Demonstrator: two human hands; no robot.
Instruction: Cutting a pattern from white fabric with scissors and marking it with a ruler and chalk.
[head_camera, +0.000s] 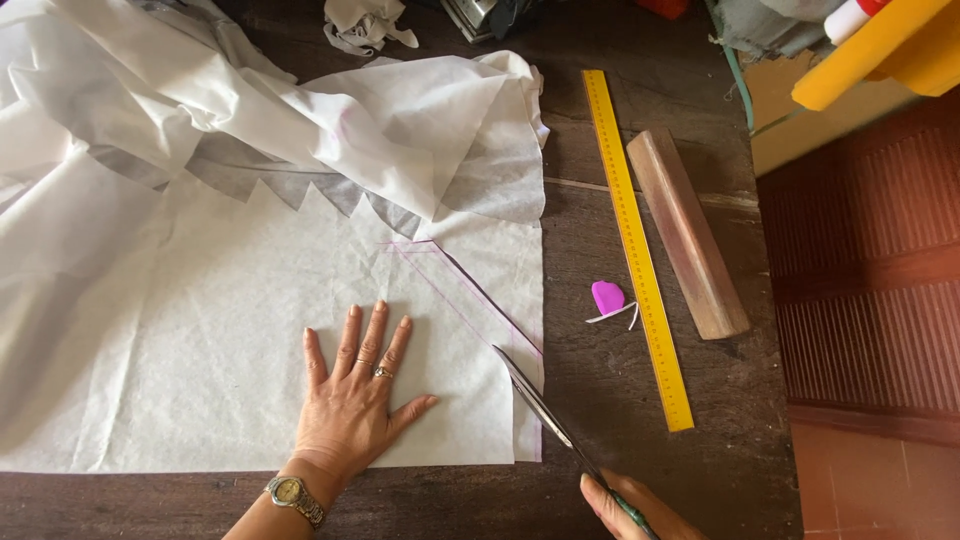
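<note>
My left hand (355, 400) lies flat, fingers spread, on a sheet of white fabric (200, 330) spread over a dark wooden table (620, 460). It wears rings and a wristwatch. Pink lines (455, 290) are drawn on the fabric to the right of that hand. My right hand (625, 505) at the bottom edge grips a pair of scissors (540, 405). The blades point up-left and reach into the fabric's lower right corner along a pink line.
A long yellow ruler (637, 250) lies to the right of the fabric, with a wooden block (687, 232) beside it. A pink chalk piece (607, 296) sits left of the ruler. Bunched white fabric (250, 100) is piled at the back. The table's right edge drops to a tiled floor.
</note>
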